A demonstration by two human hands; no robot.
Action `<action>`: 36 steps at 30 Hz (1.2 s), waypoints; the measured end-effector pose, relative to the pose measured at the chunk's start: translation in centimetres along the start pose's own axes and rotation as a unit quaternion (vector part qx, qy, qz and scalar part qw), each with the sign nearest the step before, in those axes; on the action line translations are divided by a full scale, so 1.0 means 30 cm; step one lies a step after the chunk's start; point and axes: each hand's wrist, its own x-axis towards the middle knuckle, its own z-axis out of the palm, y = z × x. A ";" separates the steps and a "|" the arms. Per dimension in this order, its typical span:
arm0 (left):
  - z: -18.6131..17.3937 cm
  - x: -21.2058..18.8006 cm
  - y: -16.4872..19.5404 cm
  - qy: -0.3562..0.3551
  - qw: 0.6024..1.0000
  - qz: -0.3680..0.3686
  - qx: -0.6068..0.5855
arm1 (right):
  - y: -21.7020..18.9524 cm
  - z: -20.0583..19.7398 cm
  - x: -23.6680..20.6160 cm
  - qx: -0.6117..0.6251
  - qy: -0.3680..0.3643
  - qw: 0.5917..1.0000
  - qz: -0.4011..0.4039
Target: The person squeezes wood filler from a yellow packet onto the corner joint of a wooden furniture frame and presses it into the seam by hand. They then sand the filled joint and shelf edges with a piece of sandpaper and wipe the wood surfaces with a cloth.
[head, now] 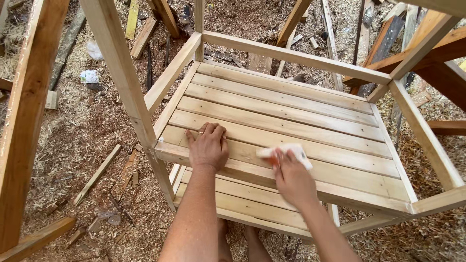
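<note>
The left hand (208, 145) is lying flat, fingers extended and together, palm down on the slatted shelf (291, 116) of an unfinished wooden frame (121, 73), holding nothing. The right hand (291, 177) is pressing a folded piece of sandpaper (286, 151) against a front slat, fingers curled over it. Sawdust (82, 131) is covering the ground.

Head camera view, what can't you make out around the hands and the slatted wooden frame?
- Head view: the pale sheet under the right hand is motion-blurred and half covered by fingers; its kind is unclear.
- Left hand: palm hidden, flat on the slatted shelf.
- Lower shelf: mostly hidden by the forearms and upper shelf.
- Frame posts: cut off at the edges.
</note>
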 end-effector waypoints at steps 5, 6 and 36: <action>0.005 0.002 -0.004 0.004 1.000 0.000 -0.001 | 0.027 0.059 0.347 0.029 -0.018 0.994 0.107; 0.006 -0.002 -0.007 0.003 1.000 0.001 0.000 | 0.026 0.071 0.330 0.017 0.007 0.997 0.074; 0.023 0.011 -0.012 0.019 1.000 0.009 0.000 | -0.018 0.034 0.302 0.014 -0.027 0.998 0.055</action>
